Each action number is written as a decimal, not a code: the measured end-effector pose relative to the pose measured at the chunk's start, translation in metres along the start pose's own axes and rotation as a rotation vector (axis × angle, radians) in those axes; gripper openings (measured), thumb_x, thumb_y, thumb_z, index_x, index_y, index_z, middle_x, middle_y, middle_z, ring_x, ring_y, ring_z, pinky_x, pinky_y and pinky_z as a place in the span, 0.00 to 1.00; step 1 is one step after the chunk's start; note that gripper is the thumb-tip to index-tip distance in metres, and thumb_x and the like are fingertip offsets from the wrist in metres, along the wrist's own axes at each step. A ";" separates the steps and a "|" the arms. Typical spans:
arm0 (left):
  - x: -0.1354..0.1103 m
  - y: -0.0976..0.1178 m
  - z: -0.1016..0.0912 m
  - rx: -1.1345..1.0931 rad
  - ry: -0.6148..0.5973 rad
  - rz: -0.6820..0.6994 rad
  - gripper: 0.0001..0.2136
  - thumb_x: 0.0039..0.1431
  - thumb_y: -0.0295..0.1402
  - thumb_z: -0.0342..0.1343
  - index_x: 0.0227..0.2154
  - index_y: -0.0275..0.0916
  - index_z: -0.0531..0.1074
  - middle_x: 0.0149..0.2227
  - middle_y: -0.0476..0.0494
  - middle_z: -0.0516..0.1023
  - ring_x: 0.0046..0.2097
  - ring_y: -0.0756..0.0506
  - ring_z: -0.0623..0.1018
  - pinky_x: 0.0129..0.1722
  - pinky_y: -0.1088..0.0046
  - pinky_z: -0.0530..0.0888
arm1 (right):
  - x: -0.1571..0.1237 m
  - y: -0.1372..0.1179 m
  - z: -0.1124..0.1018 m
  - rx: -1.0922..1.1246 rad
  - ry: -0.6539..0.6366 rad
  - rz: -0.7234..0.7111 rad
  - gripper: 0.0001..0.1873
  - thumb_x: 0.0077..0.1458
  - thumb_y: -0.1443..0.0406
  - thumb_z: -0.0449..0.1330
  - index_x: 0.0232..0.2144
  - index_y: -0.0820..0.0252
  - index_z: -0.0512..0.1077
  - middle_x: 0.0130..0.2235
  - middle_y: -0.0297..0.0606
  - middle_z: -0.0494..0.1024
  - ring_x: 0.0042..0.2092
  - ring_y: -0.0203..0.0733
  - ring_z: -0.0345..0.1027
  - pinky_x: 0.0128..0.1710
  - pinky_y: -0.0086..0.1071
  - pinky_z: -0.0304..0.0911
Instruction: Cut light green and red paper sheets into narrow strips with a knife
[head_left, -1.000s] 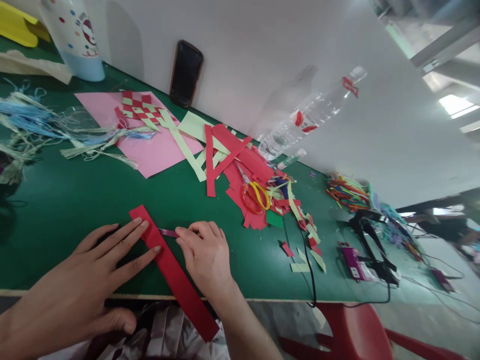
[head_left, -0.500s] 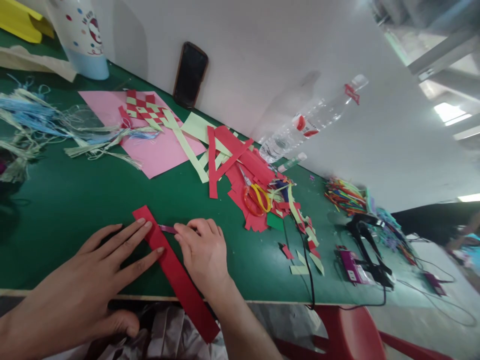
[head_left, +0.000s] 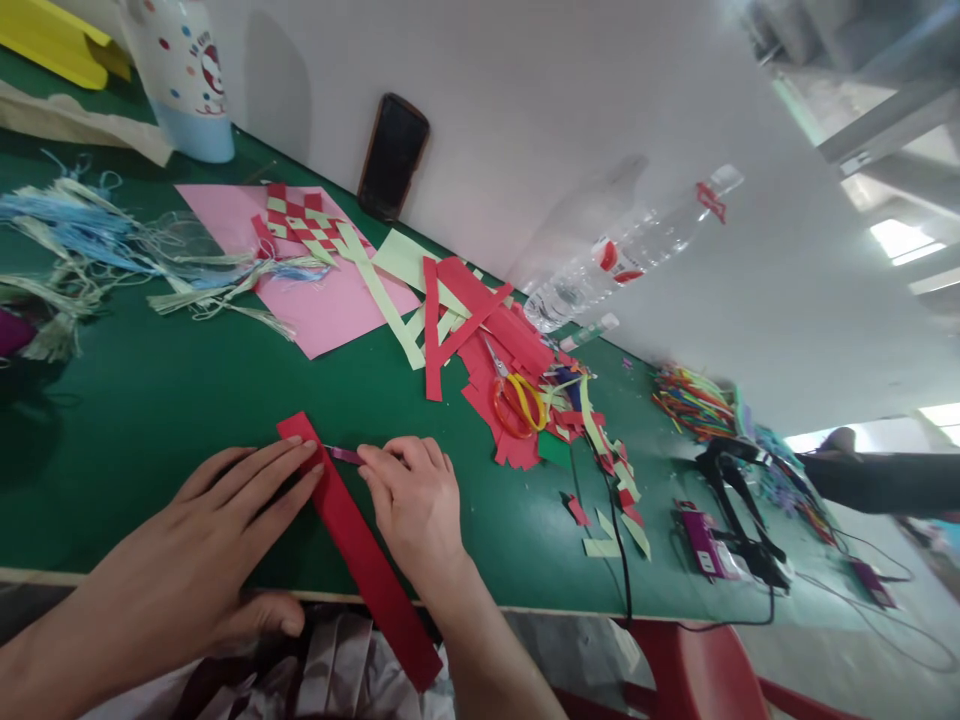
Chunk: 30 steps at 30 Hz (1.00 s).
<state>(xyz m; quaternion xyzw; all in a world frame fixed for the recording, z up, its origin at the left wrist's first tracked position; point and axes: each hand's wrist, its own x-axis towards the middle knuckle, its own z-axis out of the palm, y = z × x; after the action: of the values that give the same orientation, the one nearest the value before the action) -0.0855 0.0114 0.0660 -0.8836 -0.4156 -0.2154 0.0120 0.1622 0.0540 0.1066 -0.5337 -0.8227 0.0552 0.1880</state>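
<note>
A long red paper strip [head_left: 364, 545] lies slantwise on the green table, its lower end jutting past the front edge. My left hand [head_left: 202, 540] is open, its outstretched fingertips resting on the strip's upper part. On the strip's other side, my right hand [head_left: 416, 500] is closed around a slim purple craft knife [head_left: 345, 455]. The knife's thin metal tip meets the strip's right edge near my left fingertips. Beyond my hands are cut red strips [head_left: 433, 330], pale green strips [head_left: 382, 300] and scissors [head_left: 521, 405] with orange and yellow handles.
A pink sheet [head_left: 315, 320] bears a woven red and green piece [head_left: 300, 220]. Tassels [head_left: 90, 230] lie at left. A phone [head_left: 394, 155] and a plastic bottle [head_left: 600, 275] stand by the wall. Black straps [head_left: 742, 510] and a cable [head_left: 619, 540] are at right.
My left fingers have drawn closer together on the red strip. The craft knife stays at its edge in my right hand. The whole view has shifted slightly.
</note>
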 end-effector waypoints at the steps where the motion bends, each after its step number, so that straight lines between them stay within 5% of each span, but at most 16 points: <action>1: 0.001 0.001 0.000 0.011 0.010 -0.003 0.52 0.58 0.71 0.54 0.74 0.37 0.59 0.74 0.27 0.67 0.71 0.26 0.70 0.67 0.48 0.62 | 0.000 0.000 0.000 0.003 -0.002 0.001 0.09 0.71 0.63 0.67 0.51 0.47 0.83 0.42 0.35 0.83 0.43 0.45 0.74 0.41 0.38 0.63; 4: 0.007 0.003 0.000 0.037 0.029 -0.019 0.46 0.59 0.71 0.52 0.63 0.35 0.71 0.74 0.22 0.64 0.73 0.24 0.66 0.65 0.47 0.63 | 0.000 0.000 -0.001 0.006 -0.007 -0.007 0.09 0.71 0.64 0.67 0.51 0.46 0.83 0.42 0.35 0.83 0.43 0.45 0.73 0.41 0.39 0.63; 8: 0.017 -0.004 -0.003 0.023 0.017 -0.056 0.37 0.63 0.69 0.49 0.56 0.41 0.76 0.69 0.28 0.74 0.67 0.26 0.74 0.59 0.46 0.66 | 0.001 0.000 -0.001 -0.009 -0.021 -0.010 0.10 0.71 0.64 0.66 0.51 0.46 0.83 0.42 0.35 0.83 0.43 0.45 0.73 0.40 0.38 0.62; 14: 0.021 -0.021 -0.008 -0.003 0.004 -0.036 0.36 0.66 0.65 0.51 0.64 0.43 0.71 0.64 0.34 0.80 0.62 0.30 0.78 0.57 0.49 0.64 | 0.001 0.001 0.000 -0.030 -0.016 -0.020 0.08 0.70 0.63 0.66 0.49 0.46 0.83 0.42 0.35 0.82 0.42 0.45 0.73 0.40 0.39 0.62; 20: 0.011 -0.023 -0.006 -0.003 -0.021 -0.016 0.47 0.62 0.64 0.57 0.78 0.50 0.50 0.73 0.38 0.70 0.67 0.30 0.74 0.61 0.50 0.63 | -0.001 -0.002 0.002 -0.022 -0.012 -0.019 0.09 0.71 0.63 0.66 0.50 0.46 0.83 0.42 0.35 0.82 0.43 0.45 0.73 0.41 0.38 0.63; 30: 0.008 -0.026 -0.006 0.029 -0.006 0.050 0.43 0.57 0.70 0.57 0.69 0.48 0.68 0.76 0.36 0.64 0.73 0.32 0.68 0.65 0.53 0.63 | 0.002 -0.003 0.004 -0.043 0.007 -0.022 0.10 0.71 0.64 0.66 0.51 0.47 0.83 0.42 0.36 0.82 0.43 0.45 0.73 0.41 0.37 0.64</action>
<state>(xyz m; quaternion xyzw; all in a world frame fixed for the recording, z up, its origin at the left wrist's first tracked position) -0.1023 0.0336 0.0701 -0.8941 -0.3965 -0.2064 0.0289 0.1574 0.0546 0.1045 -0.5289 -0.8288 0.0335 0.1797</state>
